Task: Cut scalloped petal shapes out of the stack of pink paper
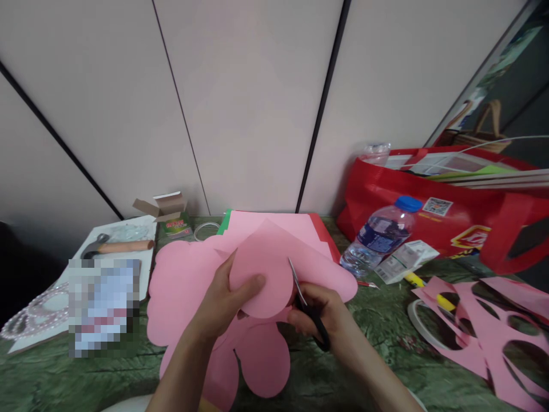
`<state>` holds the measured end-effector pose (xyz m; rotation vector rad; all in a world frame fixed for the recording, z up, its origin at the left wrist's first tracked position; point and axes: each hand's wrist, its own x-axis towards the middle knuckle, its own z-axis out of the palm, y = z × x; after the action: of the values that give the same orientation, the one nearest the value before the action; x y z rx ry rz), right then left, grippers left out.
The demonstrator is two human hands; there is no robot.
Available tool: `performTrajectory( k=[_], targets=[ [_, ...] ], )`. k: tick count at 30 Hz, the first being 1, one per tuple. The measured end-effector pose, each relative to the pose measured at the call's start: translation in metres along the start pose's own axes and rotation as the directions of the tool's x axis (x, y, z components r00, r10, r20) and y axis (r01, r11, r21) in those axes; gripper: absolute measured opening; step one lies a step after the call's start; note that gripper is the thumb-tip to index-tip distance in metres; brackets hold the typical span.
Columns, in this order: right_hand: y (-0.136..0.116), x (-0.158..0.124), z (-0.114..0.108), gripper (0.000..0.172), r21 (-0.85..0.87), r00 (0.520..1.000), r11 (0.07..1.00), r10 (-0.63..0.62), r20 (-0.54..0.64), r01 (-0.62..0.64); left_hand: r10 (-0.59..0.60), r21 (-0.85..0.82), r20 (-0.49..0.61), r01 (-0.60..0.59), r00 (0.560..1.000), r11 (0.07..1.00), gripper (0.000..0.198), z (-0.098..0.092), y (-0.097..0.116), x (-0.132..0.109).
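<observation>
My left hand (pixel 229 292) is closed on a sheet of pink paper (pixel 270 246), its thumb on top near a rounded, partly cut edge. In my right hand (pixel 319 312) are scissors with black handles (pixel 317 326). Their metal blades point up and away, beside the rounded edge of the held paper. Right of the blades the paper curls over. Below and left of my hands lie several scalloped and round pink paper pieces (pixel 263 360), overlapping each other. Behind the held sheet is a stack of coloured paper (pixel 274 220) with pink on top and green and red edges showing.
At right stand a water bottle (pixel 381 234), a small white box (pixel 405 260) and a red bag (pixel 463 200). Pink offcuts with round holes (pixel 484 337) lie over a roll of white tape (pixel 429 326). To the left are a hammer (pixel 124 246), an opened box (pixel 174 220) and beads (pixel 38 315).
</observation>
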<state>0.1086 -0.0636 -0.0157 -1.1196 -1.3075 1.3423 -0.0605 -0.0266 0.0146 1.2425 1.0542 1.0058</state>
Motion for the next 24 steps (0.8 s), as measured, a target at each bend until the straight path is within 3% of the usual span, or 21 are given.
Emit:
performTrajectory(
  k=[5, 12, 16, 19, 24],
  targets=[
    [-0.004, 0.001, 0.003, 0.031, 0.018, 0.999, 1.0, 0.003, -0.045, -0.002, 0.132, 0.066, -0.01, -0.131, 0.991, 0.989, 0.034, -0.002, 0.003, 0.002],
    [-0.002, 0.001, 0.005, 0.031, 0.037, 0.999, 0.999, 0.002, -0.053, 0.0, 0.201, 0.244, -0.108, -0.17, 0.973, 0.955, 0.028, 0.005, 0.009, 0.002],
    [0.003, 0.001, 0.002, 0.03, 0.037, 0.999, 0.999, -0.034, -0.027, 0.035, 0.243, 0.314, -0.103, -0.2, 0.965, 0.928, 0.021, 0.004, 0.008, 0.001],
    [0.007, 0.001, -0.001, 0.029, 0.026, 0.998, 0.998, -0.062, -0.021, 0.062, 0.203, 0.298, -0.079, -0.171, 0.976, 0.939, 0.016, 0.005, 0.011, -0.002],
    [0.01, 0.002, -0.002, 0.032, -0.022, 0.997, 0.997, -0.075, -0.01, 0.075, 0.06, 0.103, -0.074, -0.052, 0.995, 0.993, 0.014, 0.014, 0.023, -0.009]
  ],
)
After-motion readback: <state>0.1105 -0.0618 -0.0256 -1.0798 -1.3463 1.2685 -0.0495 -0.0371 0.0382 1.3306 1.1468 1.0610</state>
